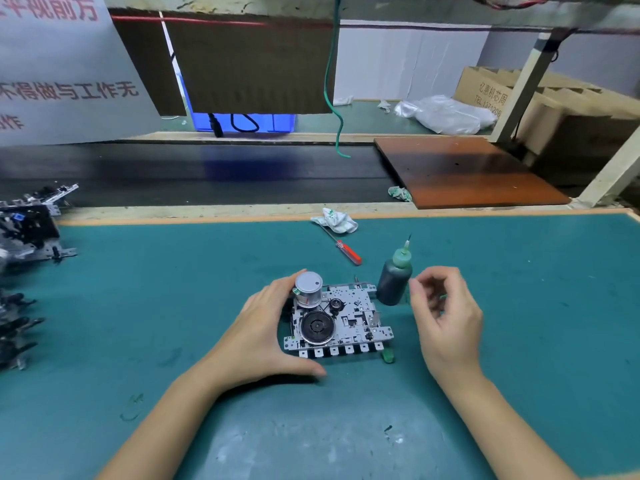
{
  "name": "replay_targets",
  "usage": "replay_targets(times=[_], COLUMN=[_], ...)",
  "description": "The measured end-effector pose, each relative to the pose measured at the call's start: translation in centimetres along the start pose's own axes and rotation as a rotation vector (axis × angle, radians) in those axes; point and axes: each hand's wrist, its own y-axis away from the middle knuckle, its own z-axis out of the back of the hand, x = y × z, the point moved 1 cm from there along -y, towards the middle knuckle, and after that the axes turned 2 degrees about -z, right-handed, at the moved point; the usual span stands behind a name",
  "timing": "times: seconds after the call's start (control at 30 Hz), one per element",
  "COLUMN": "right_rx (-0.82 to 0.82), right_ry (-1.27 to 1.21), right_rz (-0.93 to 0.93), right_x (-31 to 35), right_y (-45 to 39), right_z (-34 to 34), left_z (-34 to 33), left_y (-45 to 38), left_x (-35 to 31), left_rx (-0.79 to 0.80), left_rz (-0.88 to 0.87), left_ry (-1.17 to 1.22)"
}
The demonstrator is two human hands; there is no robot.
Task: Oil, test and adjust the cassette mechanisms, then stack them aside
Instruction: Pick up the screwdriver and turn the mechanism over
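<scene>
One cassette mechanism [337,322] lies flat on the green counter [156,306] in the near middle, motor can and black flywheel facing up, so this unit looks to be in the middle of its servicing rather than finished. The left hand [263,336] cups its left edge, fingers curved up around the motor side and thumb lying on the counter along the near edge, steadying it. The right hand [446,313] hovers just right of the mechanism with its fingers loosely curled and nothing plainly held; a small green fleck shows by the fingers, too small to identify. The dark oil bottle [394,280] with its green needle nozzle stands upright just beside the mechanism's far right corner, ungripped, so oiling is either about to begin or just over; I cannot tell which. A red-handled screwdriver [346,251] lies farther back, untouched, which suggests adjustment is still to come. At the far left edge a heap of mechanisms [27,226] sits, whether done or waiting is unclear
</scene>
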Motion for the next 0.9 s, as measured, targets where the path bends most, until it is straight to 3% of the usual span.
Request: replay_targets(times=[0.1, 0.73, 0.9], right_rx=[-0.051, 0.120, 0.156], right_ry=[-0.045, -0.062, -0.069], right_rz=[-0.131, -0.267, -0.259], right_x=[-0.5, -1.2, -1.2], right_y=[-0.3, -0.3, -0.3], right_z=[0.0, -1.1, -1.2], left_z=[-0.3, -0.4, -0.5], left_y=[-0.2, -0.4, -0.3], left_x=[-0.2, 0.0, -0.3], left_rx=[-0.025, -0.036, -0.108], left_rz=[0.009, 0.009, -0.029], left_ry=[0.017, 0.067, 0.054])
